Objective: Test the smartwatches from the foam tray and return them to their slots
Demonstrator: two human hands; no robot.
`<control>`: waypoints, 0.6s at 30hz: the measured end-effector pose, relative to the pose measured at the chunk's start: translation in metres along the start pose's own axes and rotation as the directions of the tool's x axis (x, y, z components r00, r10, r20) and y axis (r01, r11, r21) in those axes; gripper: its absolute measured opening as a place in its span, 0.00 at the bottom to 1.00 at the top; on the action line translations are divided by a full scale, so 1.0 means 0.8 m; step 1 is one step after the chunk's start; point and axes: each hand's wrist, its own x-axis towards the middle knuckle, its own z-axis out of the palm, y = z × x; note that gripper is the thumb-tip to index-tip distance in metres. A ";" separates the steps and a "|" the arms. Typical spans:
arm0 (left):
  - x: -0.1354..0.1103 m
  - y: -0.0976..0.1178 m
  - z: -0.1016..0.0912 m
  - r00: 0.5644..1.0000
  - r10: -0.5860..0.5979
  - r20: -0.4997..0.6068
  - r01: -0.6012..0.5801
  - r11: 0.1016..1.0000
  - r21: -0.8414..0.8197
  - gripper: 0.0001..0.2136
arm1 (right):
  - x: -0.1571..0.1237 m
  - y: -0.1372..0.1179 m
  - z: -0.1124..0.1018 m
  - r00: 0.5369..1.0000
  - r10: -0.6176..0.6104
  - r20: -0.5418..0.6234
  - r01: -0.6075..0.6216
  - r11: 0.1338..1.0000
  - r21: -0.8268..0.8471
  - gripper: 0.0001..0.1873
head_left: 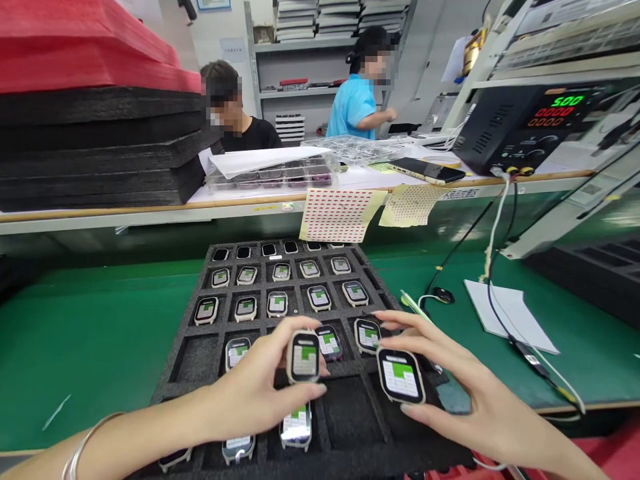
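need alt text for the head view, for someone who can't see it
Left hand and right hand each hold a lit strapless smartwatch over a black foam tray of more watches on a green bench. Two people are beyond it.

Room is offered over the tabletop (110, 320), left of the foam tray (350, 413); rightward, passage is hampered by dangling cables (488, 261)!

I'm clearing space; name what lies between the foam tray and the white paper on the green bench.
Head view: a thin pale-green item and a small black piece with cables; nearer the wearer, the right hand.
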 end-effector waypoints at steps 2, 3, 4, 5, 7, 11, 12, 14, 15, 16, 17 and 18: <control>0.003 0.000 0.006 0.991 0.110 0.081 -0.132 0.924 0.360 0.23 | -0.017 0.008 -0.003 0.993 0.025 0.111 -0.012 0.993 -0.114 0.26; 0.007 -0.002 0.012 0.979 0.157 0.126 -0.200 0.847 0.492 0.23 | -0.024 0.012 -0.002 0.988 0.036 0.150 -0.013 0.988 -0.152 0.27; 0.011 -0.006 0.019 0.967 0.190 0.169 -0.254 0.768 0.588 0.23 | -0.031 0.015 -0.001 0.985 0.044 0.168 -0.014 0.984 -0.178 0.28; 0.016 -0.011 0.027 0.957 0.207 0.205 -0.291 0.697 0.655 0.23 | -0.035 0.018 0.001 0.985 0.051 0.162 -0.019 0.981 -0.194 0.30; 0.026 -0.020 0.043 0.947 0.216 0.239 -0.321 0.583 0.746 0.24 | -0.041 0.024 0.003 0.993 0.068 0.092 -0.049 0.979 -0.196 0.34; 0.024 -0.018 0.043 0.943 0.197 0.268 -0.330 0.462 0.823 0.35 | -0.037 0.040 0.003 0.979 0.163 -0.119 -0.174 0.981 -0.090 0.29; 0.015 -0.014 0.032 0.949 0.186 0.253 -0.311 0.446 0.839 0.40 | -0.034 0.045 0.003 0.967 0.207 -0.152 -0.216 0.976 -0.044 0.27; -0.016 -0.012 -0.001 0.976 0.161 0.148 -0.204 0.432 0.879 0.45 | -0.028 0.053 0.004 0.938 0.313 -0.151 -0.306 0.950 0.067 0.25; -0.036 -0.017 -0.020 0.990 0.135 0.030 -0.086 0.429 0.899 0.41 | -0.026 0.056 0.005 0.923 0.363 -0.125 -0.349 0.929 0.121 0.26; -0.060 -0.025 -0.039 0.988 0.108 -0.108 0.052 0.426 0.903 0.36 | -0.023 0.059 0.006 0.909 0.405 -0.094 -0.386 0.906 0.171 0.28; -0.085 -0.038 -0.055 0.945 0.137 -0.297 0.211 0.438 0.874 0.33 | -0.020 0.062 0.008 0.896 0.439 -0.063 -0.417 0.883 0.216 0.30; -0.110 -0.054 -0.069 0.863 0.159 -0.480 0.356 0.483 0.800 0.33 | -0.017 0.065 0.009 0.881 0.473 -0.033 -0.450 0.856 0.256 0.32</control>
